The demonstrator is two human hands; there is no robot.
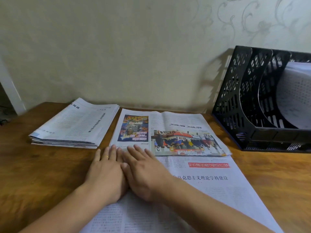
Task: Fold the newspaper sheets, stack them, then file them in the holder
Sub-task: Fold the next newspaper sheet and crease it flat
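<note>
pressing flat hands (124, 172) on newspaper (202, 182)

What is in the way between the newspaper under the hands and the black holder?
Nothing visible blocks it. The newspaper lies on the table under both flat hands, left hand and right hand. Bare wood separates it from the holder, whose left slots look empty.

Matt paper newspaper (168, 132), perforated plastic holder (239, 98), wood table (42, 174)

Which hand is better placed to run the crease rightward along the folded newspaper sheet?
Right, probably. The right hand lies flat on the folded newspaper sheet at its left end, nearer the uncreased stretch; the left hand sits on its far side by the stack of folded newspapers.
</note>
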